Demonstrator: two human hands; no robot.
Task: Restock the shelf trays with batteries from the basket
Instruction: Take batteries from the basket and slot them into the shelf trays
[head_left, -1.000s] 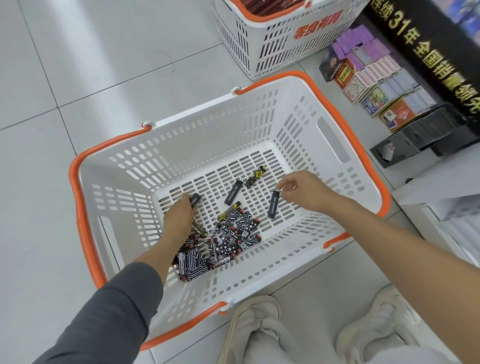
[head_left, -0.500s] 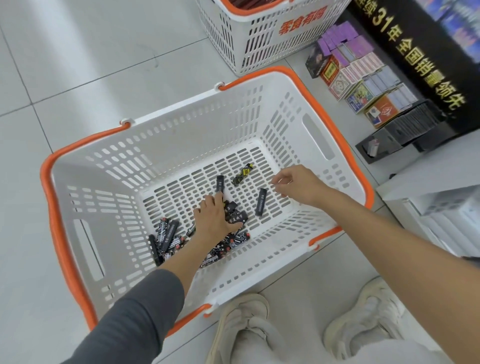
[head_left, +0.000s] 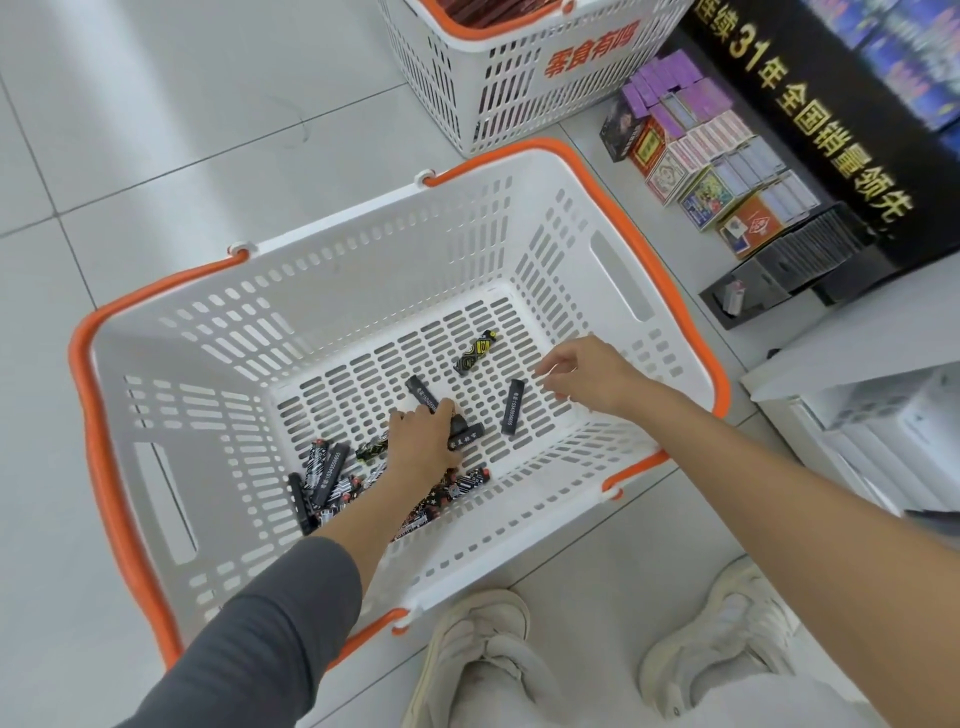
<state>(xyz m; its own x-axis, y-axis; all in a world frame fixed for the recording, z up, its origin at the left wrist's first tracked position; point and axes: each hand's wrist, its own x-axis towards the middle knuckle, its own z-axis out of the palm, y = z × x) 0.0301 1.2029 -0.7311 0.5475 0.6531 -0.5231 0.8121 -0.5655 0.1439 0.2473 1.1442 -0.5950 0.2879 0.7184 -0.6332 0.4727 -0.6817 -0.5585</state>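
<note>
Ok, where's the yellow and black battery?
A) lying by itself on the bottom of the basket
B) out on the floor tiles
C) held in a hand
A: the yellow and black battery lies by itself on the bottom of the basket, away from the pile of batteries.
</note>
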